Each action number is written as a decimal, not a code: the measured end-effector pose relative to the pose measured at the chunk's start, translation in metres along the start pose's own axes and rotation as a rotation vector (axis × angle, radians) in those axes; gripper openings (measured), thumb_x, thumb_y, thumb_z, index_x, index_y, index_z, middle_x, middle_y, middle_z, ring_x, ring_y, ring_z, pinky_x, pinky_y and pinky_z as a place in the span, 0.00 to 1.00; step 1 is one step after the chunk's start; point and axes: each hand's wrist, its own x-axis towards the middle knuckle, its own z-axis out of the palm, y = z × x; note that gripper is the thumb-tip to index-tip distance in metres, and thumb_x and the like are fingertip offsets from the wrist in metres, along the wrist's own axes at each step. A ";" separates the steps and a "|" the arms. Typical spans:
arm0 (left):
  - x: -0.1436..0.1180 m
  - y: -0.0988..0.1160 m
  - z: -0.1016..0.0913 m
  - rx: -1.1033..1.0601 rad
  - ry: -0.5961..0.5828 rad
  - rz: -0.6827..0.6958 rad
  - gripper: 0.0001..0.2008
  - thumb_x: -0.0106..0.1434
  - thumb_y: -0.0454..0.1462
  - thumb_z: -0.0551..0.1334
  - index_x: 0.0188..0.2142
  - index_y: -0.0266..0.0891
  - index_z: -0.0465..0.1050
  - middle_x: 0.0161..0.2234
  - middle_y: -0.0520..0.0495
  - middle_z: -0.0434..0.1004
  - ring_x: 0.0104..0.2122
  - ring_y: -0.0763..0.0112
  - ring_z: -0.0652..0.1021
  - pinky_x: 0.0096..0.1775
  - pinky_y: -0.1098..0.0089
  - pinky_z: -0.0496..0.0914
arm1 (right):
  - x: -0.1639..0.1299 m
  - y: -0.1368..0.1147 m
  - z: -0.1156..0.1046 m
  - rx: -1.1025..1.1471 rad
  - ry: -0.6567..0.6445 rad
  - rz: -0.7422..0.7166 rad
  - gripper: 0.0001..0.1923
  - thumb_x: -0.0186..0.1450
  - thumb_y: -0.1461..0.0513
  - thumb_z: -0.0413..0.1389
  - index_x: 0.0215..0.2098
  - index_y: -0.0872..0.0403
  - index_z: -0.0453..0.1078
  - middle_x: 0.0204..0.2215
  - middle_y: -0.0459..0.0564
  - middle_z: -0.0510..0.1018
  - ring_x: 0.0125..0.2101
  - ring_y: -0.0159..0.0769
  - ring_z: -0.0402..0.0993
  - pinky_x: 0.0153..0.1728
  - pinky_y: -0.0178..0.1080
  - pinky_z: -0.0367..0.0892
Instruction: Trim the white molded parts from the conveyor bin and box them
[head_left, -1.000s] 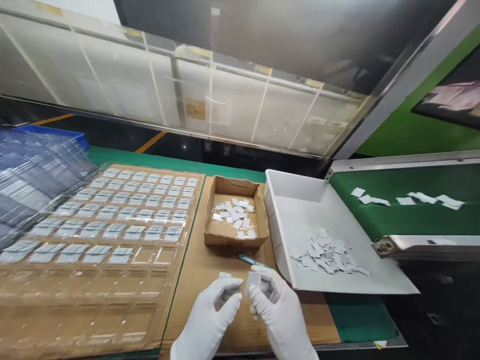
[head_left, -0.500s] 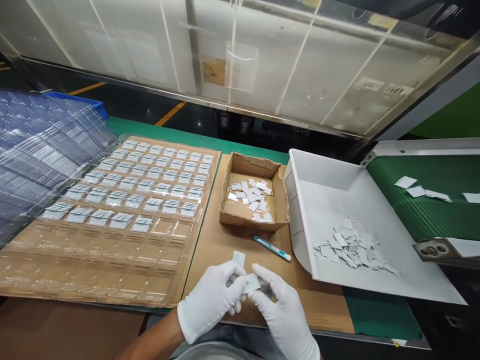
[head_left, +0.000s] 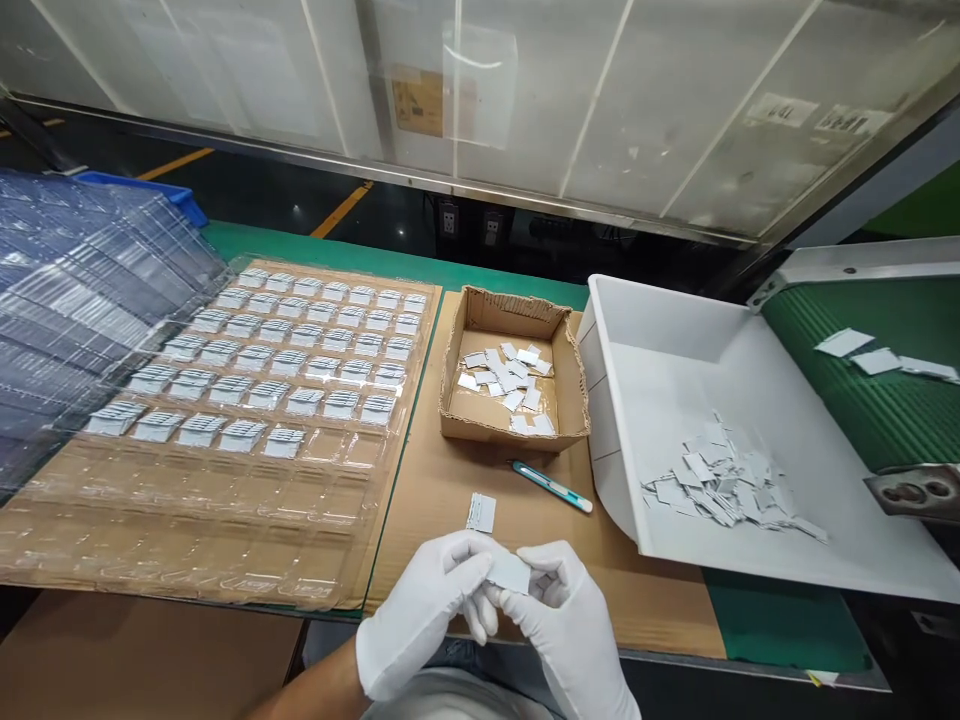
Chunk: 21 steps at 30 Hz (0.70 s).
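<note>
Clear plastic trays, far left: a stack of empty blister trays (head_left: 82, 300) leaning over a blue bin (head_left: 161, 192) at the surface's left edge.
Blister tray, left: a clear pocketed tray (head_left: 225, 480) lies flat on a cardboard sheet (head_left: 442, 500); its far rows hold small grey-white parts (head_left: 300, 345), its near rows stand unfilled.
Loose piece, centre: one small white piece (head_left: 481, 512) lies on the cardboard, just beyond the hands, apart from them.
Left hand: white-gloved left hand (head_left: 424, 610) at the near edge of the surface, its grip closed by the fingertips on the left end of a small white card (head_left: 510, 572).
White card: held above the cardboard at the near edge, between the two hands, roughly level.
Right hand: white-gloved right hand (head_left: 562, 630), its grip pinching the right side of the same card; the two hands touch at the fingertips.
Cardboard box, centre: a shallow open box (head_left: 517, 425) beyond the hands, with a scatter of white pieces (head_left: 506, 375) inside.
Knife: a teal-handled craft knife (head_left: 551, 486) lies on the cardboard between the box and the white tray, just in front of the box.
White tray, right: a large sloping tray (head_left: 660, 350) with a heap of white cards (head_left: 724, 480) near its lower middle.
Conveyor, far right: a green belt (head_left: 885, 420) carries a few white cards (head_left: 870, 355).
</note>
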 end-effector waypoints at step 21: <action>0.001 -0.003 -0.001 -0.042 0.148 -0.133 0.27 0.49 0.58 0.66 0.23 0.35 0.70 0.12 0.51 0.69 0.11 0.77 0.67 0.16 0.76 0.60 | 0.008 -0.001 0.006 -0.013 -0.024 0.075 0.21 0.42 0.59 0.72 0.29 0.54 0.69 0.24 0.44 0.76 0.27 0.35 0.72 0.30 0.36 0.67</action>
